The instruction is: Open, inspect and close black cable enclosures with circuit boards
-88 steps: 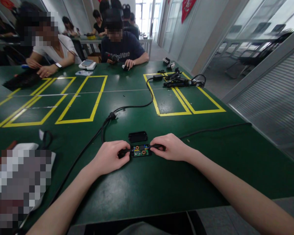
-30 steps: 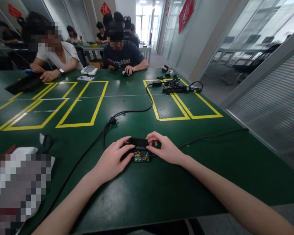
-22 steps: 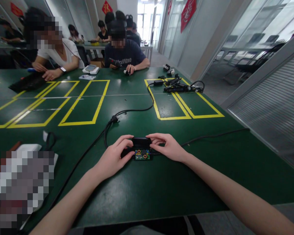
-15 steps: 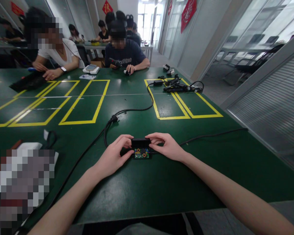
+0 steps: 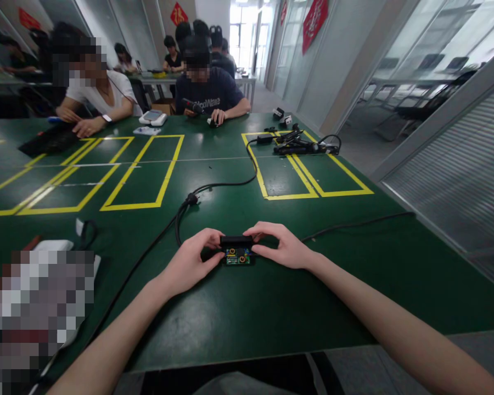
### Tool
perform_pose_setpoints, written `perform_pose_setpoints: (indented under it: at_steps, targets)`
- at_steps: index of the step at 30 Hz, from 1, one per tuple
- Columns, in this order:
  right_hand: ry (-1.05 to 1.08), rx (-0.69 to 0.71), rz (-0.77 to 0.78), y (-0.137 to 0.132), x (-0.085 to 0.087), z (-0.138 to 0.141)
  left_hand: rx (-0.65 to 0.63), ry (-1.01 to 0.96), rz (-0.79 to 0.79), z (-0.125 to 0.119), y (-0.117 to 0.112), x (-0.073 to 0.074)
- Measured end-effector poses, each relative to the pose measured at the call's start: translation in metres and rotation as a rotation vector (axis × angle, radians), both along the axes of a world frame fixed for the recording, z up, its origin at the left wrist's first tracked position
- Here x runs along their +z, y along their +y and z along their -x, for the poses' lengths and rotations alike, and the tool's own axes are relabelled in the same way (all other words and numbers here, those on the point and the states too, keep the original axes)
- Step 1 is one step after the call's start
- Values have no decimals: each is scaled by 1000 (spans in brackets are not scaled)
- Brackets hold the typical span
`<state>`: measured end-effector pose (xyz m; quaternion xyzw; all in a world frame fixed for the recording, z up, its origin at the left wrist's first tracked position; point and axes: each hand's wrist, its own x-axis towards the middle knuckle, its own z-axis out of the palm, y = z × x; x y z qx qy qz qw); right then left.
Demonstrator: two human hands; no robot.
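Between my hands lies a green circuit board [image 5: 237, 257] with copper coils and coloured parts, low over the green table. A black plastic cover [image 5: 236, 240] stands along the board's far edge, tilted up from it. My left hand [image 5: 195, 255] grips the cover's left end with its fingers, the thumb by the board's left side. My right hand [image 5: 282, 246] pinches the cover's right end between thumb and fingers. A black cable [image 5: 179, 222] runs in behind my left hand, and another cable [image 5: 354, 224] leaves to the right from behind my right hand.
A plug [image 5: 192, 199] rests on the cable ahead. Black adapters and cords [image 5: 298, 145] lie on yellow-taped rectangles at the far right. A blurred-out stack [image 5: 37, 307] sits at the left. Two people work across the table [image 5: 214, 318], one holding a dark tool [image 5: 193, 105].
The black cover has tipped slightly, so its top face shows more now. Both hands keep their hold, with only a small shift of the fingers.
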<state>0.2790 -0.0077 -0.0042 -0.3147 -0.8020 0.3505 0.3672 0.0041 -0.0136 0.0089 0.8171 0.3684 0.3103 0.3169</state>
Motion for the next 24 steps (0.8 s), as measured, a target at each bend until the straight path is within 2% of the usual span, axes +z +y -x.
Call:
perform_pose_setpoints:
  at_steps: [3, 6, 14, 24]
  targets:
    - [-34, 35, -43, -1, 6, -2, -52, 53, -50, 1, -1, 3]
    - [-61, 54, -66, -1, 9, -3, -114, 97, -37, 2, -4, 7]
    - [-67, 39, -38, -2, 13, -2, -91, 173, -43, -1, -7, 7]
    - [-64, 22, -8, -2, 14, -1, -73, 163, -88, -2, -6, 4]
